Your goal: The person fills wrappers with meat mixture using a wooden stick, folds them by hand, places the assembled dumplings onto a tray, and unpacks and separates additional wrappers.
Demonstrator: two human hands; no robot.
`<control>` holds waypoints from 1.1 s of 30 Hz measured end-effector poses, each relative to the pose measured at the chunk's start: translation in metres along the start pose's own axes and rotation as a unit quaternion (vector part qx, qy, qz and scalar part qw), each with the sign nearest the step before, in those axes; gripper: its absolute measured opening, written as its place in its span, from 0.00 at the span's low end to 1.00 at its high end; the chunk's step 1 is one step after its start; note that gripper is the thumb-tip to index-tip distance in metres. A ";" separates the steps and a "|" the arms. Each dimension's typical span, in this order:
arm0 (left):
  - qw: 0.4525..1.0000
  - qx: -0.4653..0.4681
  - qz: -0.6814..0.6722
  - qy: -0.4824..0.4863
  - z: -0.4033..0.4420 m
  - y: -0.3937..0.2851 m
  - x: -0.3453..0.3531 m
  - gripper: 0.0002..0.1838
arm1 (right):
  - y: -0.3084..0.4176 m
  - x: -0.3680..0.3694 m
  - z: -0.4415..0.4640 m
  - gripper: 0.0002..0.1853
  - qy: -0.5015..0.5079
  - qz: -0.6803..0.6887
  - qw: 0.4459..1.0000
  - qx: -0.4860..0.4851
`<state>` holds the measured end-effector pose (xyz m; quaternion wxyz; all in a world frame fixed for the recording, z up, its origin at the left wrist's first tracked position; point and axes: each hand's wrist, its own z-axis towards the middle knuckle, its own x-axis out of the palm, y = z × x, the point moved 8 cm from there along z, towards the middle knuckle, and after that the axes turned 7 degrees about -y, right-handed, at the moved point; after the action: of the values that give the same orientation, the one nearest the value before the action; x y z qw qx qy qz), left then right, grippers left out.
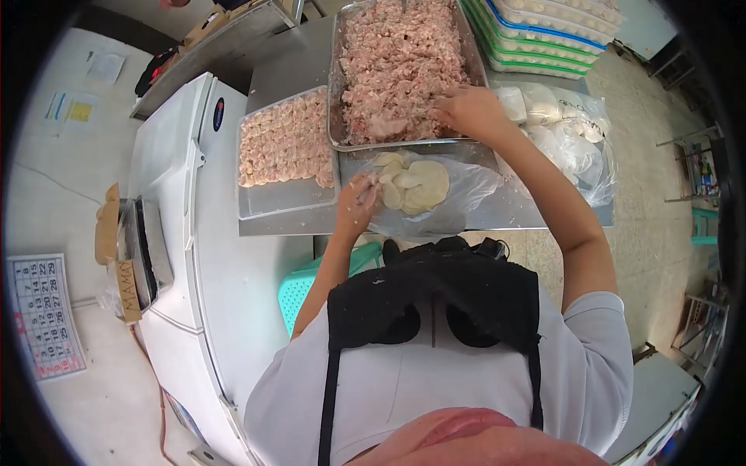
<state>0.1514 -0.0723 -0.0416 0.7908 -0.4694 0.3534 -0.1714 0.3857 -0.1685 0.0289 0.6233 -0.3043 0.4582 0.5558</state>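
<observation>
My right hand [470, 113] reaches into the right side of a deep metal tray [408, 145] full of ground meat filling [404, 70]. Its fingers are stretched out, with the tips at the meat. My left hand [359, 203] is closed at the table's front, its fingers curled round something small and pale that I cannot make out. Just right of it, round dough wrappers [420, 186] lie overlapping on a clear plastic bag [466, 182]. To the left, a clear plastic tray [287, 206] holds rows of filled dumplings [284, 140], its front part bare.
Stacked trays [536, 39] with green and blue rims stand at the back right. Plastic bags of white wrappers [567, 132] lie under my right forearm. A white chest freezer [233, 272] is left of the metal table; a turquoise stool [299, 287] is below it.
</observation>
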 end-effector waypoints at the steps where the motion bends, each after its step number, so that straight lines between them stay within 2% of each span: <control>1: 1.000 -0.008 0.004 -0.019 0.004 0.000 -0.004 0.07 | 0.007 0.008 0.002 0.14 0.012 -0.021 0.999 -0.030; 2: 0.999 -0.037 -0.014 -0.015 0.006 0.003 -0.006 0.08 | 0.016 0.016 0.002 0.14 0.024 -0.041 0.997 -0.059; 4: 0.994 -0.095 -0.052 -0.006 0.012 0.003 -0.010 0.10 | 0.029 0.028 -0.005 0.15 0.075 -0.027 0.997 -0.014; 5: 0.968 -0.149 -0.198 -0.036 0.012 0.009 -0.009 0.12 | 0.032 0.032 -0.010 0.15 0.100 -0.023 0.995 0.008; 6: 0.917 -0.198 -0.339 -0.065 0.011 0.013 -0.003 0.13 | 0.031 0.032 -0.012 0.15 0.099 -0.006 0.995 0.024; 7: 0.843 -0.241 -0.473 -0.092 0.011 0.018 0.002 0.15 | 0.028 0.032 -0.013 0.15 0.099 0.009 0.994 0.040; 10: 0.916 -0.202 -0.344 -0.042 0.014 0.021 0.000 0.18 | 0.020 0.029 -0.015 0.15 0.064 0.099 0.990 0.074; 11: 0.887 -0.239 -0.391 -0.051 0.013 0.028 -0.002 0.17 | 0.018 0.027 -0.013 0.15 0.045 0.133 0.987 0.083; 13: 0.817 -0.306 -0.484 -0.063 0.012 0.015 -0.006 0.16 | 0.021 0.018 -0.006 0.14 0.015 0.100 0.993 0.068; 14: 0.826 -0.295 -0.478 -0.050 0.015 0.016 -0.008 0.16 | 0.022 0.011 -0.003 0.14 -0.001 0.080 0.995 0.061; 17: 0.864 -0.263 -0.428 -0.013 0.024 0.035 -0.017 0.17 | 0.044 0.019 0.013 0.15 0.109 -0.055 0.992 0.033; 19: 0.903 -0.242 -0.355 0.003 0.033 0.049 -0.023 0.20 | 0.061 0.048 0.015 0.16 0.153 -0.041 0.985 0.064; 20: 0.891 -0.273 -0.362 -0.004 0.034 0.050 -0.028 0.20 | 0.066 0.058 0.013 0.17 0.175 -0.033 0.981 0.080; 22: 0.866 -0.331 -0.373 -0.019 0.040 0.048 -0.036 0.21 | 0.069 0.042 0.014 0.17 0.121 0.057 0.983 0.122; 23: 0.849 -0.336 -0.404 -0.055 0.047 0.051 -0.040 0.21 | 0.068 0.036 0.013 0.17 0.094 0.104 0.980 0.139; 24: 0.828 -0.343 -0.434 -0.091 0.053 0.055 -0.043 0.21 | 0.066 0.033 0.013 0.23 0.066 0.166 0.970 0.163; 25: 0.804 -0.351 -0.462 -0.128 0.056 0.059 -0.046 0.20 | 0.060 0.029 0.009 0.23 0.042 0.174 0.964 0.199; 27: 0.782 -0.317 -0.527 -0.104 0.077 0.054 -0.041 0.20 | 0.053 0.017 0.001 0.23 -0.002 0.191 0.946 0.263; 28: 0.768 -0.296 -0.560 -0.094 0.090 0.046 -0.038 0.20 | 0.051 0.014 -0.001 0.17 -0.056 0.238 0.927 0.284; 31: 0.727 -0.299 -0.615 -0.068 0.119 0.016 -0.018 0.23 | 0.057 0.012 -0.007 0.16 -0.013 0.311 0.876 0.367; 32: 0.711 -0.295 -0.636 -0.059 0.130 0.011 -0.010 0.28 | 0.062 0.014 -0.006 0.16 -0.084 0.346 0.878 0.321; 33: 0.692 -0.303 -0.654 -0.042 0.138 -0.001 -0.006 0.30 | 0.069 0.011 -0.006 0.16 -0.118 0.325 0.895 0.283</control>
<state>0.2462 0.0166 0.0044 0.3077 -0.8028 -0.0433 -0.5089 0.3172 -0.1559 0.0257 0.5174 0.1189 0.5925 0.6059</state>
